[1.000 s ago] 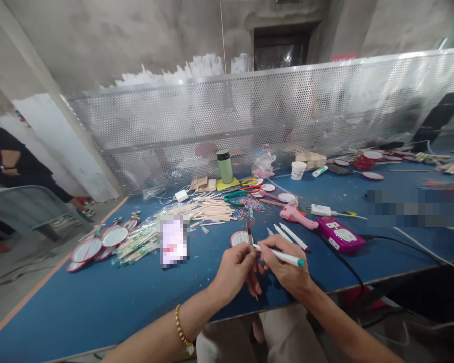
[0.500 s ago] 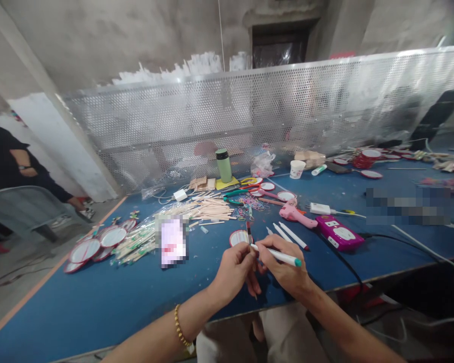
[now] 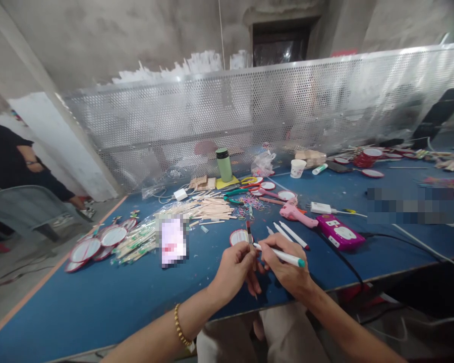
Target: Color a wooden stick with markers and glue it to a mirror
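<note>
My right hand [image 3: 287, 264] grips a white marker pen [image 3: 283, 255] with a green end, held like a writing pen. The marker's tip points left, close to the fingers of my left hand [image 3: 236, 269]. Those fingers are pinched round a thin stick [image 3: 248, 229], whose dark red-brown upper end rises above them; the part inside my grip is hidden. Just beyond my left fingertips is a white disc [image 3: 238, 237] with a red rim, partly covered by the hand. I cannot tell whether it is joined to the stick. White markers [image 3: 293, 235] lie beyond my right hand.
On the blue table [image 3: 136, 302] are bagged wooden sticks [image 3: 144, 239], red-rimmed discs [image 3: 85, 249], a blurred-out bright rectangle [image 3: 173, 242], pliers [image 3: 238, 192], a pink glue gun [image 3: 297, 213], a purple box [image 3: 338, 233] with cables, a green bottle [image 3: 224, 166] and a paper cup [image 3: 297, 169].
My right hand and the marker have shifted slightly right. My left hand stays almost where it was. A hand at the far right edge is no longer in view.
</note>
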Available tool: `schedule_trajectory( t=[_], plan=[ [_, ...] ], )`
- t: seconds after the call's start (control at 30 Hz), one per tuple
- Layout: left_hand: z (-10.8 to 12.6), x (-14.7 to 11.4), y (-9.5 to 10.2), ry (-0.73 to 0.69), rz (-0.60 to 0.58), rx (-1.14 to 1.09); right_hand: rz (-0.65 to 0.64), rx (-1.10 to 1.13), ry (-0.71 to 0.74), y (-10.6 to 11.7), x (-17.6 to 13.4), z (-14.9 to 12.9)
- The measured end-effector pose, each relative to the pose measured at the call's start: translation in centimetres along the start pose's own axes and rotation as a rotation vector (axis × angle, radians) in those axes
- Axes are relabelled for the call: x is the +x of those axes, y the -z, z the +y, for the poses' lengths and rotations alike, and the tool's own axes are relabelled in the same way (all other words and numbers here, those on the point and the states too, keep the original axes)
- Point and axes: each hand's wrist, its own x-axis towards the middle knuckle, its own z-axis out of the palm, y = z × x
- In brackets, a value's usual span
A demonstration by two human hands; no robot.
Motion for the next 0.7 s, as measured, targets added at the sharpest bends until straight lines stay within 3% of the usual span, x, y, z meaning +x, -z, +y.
schedule_trajectory(
  t=[0.37, 0.7],
  plan=[
    [0.14, 0.09, -0.18, -0.002, 0.010, 0.025, -0.037, 0.005, -0.044, -0.12, 0.00, 0.37],
    [0.30, -0.02, -0.15, 0.006, 0.007, 0.019, 0.003, -0.009, -0.036, -0.05, -0.21, 0.37]
  ],
)
